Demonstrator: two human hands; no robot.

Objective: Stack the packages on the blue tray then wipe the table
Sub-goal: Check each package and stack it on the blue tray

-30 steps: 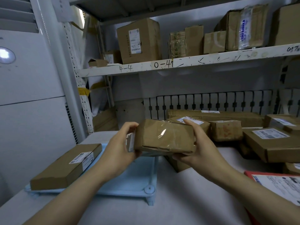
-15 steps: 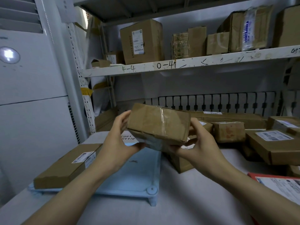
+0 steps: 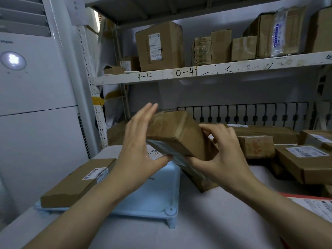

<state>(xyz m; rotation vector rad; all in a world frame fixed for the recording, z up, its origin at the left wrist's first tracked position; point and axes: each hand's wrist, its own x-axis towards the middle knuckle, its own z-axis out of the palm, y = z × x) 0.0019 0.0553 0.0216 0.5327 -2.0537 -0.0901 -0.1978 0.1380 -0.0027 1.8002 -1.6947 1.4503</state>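
**Presently: taped cardboard box (image 3: 176, 133) aloft over blue tray (image 3: 152, 198)**

I note the right hand (image 3: 221, 159) gripping the box's right end, box tilted. The left hand (image 3: 138, 142) lies flat against its left side, fingers straight. A flat labelled package (image 3: 75, 184) rests on the tray's left part.

glossy-taped cardboard package (image 3: 177, 133), smooth plastic blue tray (image 3: 158, 194) — matt

shelf edge (image 3: 233, 67) marked 4-4, 0-41
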